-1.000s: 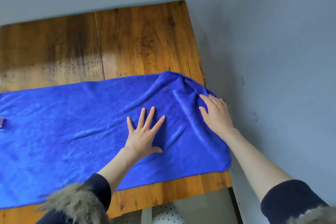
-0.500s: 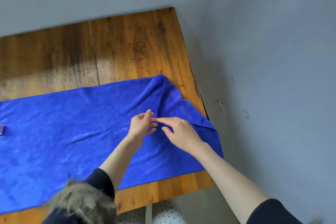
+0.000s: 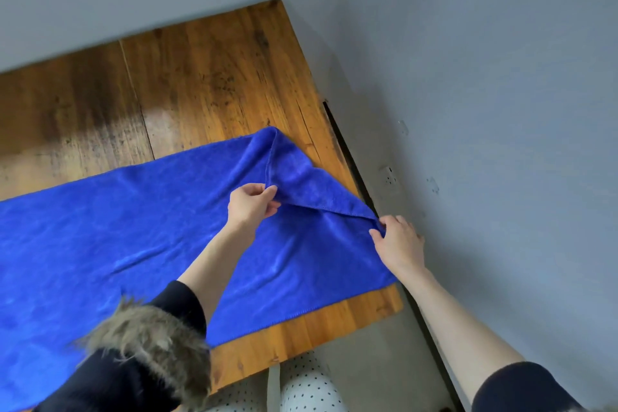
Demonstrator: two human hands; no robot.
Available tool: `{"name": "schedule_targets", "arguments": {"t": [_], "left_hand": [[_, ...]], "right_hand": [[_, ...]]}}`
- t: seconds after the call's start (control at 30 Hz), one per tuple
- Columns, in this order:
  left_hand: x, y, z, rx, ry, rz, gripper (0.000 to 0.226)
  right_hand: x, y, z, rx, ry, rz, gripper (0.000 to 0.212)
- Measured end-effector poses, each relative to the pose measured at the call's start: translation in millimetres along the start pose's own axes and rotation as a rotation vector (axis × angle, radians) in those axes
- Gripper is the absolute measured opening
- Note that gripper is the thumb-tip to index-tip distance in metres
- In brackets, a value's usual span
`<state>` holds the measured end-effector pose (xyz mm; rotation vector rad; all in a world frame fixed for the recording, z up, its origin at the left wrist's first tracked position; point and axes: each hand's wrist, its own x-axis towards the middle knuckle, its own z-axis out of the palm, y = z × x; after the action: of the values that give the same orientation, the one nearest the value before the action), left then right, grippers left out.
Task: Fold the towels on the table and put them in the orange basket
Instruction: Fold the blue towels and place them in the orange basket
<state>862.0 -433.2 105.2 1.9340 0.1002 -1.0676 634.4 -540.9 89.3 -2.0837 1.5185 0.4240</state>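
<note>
Here one bright blue plush towel (image 3: 127,237) lies spread over the worn wooden table (image 3: 207,77), its far right corner turned back, the left hand (image 3: 251,203) pinching that flap's tip and the right hand (image 3: 398,244) pinching the fold at the towel's right edge.

Blue towel (image 3: 133,237) plush matt cloth (microfibre-looking), table (image 3: 214,84) worn glossy wood w/ dark stains

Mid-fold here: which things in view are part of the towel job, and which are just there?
Part of the job:
- blue towel, far right corner folded back
- left hand, pinching that corner
- right hand, pinching the right edge
- wooden table

Just there:
- wall socket
- grey wall

No basket in view.
</note>
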Motion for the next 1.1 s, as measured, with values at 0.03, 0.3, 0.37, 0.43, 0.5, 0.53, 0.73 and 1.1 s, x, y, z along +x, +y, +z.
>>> {"name": "schedule_targets", "arguments": {"t": [0.03, 0.3, 0.37, 0.43, 0.5, 0.53, 0.73, 1.1], "left_hand": [[-2.2, 1.8, -4.7, -0.03, -0.02, 0.016, 0.008], [-25.6, 19.0, -40.2, -0.223, 0.031, 0.067, 0.013], [-31.2, 24.5, -55.0, -0.259, 0.036, 0.069, 0.013], [-37.7, 29.3, -72.1, -0.282, 0.033, 0.08, 0.013], [-44.0, 33.4, -91.9, -0.292, 0.03, 0.106, 0.013], [-47.4, 35.4, -103.8, -0.29, 0.032, 0.124, 0.013], [-59.8, 41.9, -197.6, -0.239, 0.059, 0.238, 0.013], [-45.2, 30.8, -371.9, -0.249, 0.11, 0.336, 0.013]], "right_hand": [[-2.7, 1.6, 0.7, -0.004, 0.03, 0.008, 0.025], [-39.2, -21.0, -11.7, 0.088, 0.029, -0.086, 0.02], [-52.6, -35.0, -16.3, 0.18, -0.08, -0.153, 0.02], [-67.4, -54.6, -16.9, 0.252, -0.174, -0.214, 0.015], [-82.6, -78.9, -13.6, 0.324, -0.247, -0.253, 0.014], [-90.9, -93.0, -10.9, 0.352, -0.282, -0.27, 0.015], [-140.1, -188.6, 13.7, 0.456, -0.482, -0.343, 0.01], [-235.9, -361.7, 103.7, 0.402, -0.661, -0.471, 0.009]]}}
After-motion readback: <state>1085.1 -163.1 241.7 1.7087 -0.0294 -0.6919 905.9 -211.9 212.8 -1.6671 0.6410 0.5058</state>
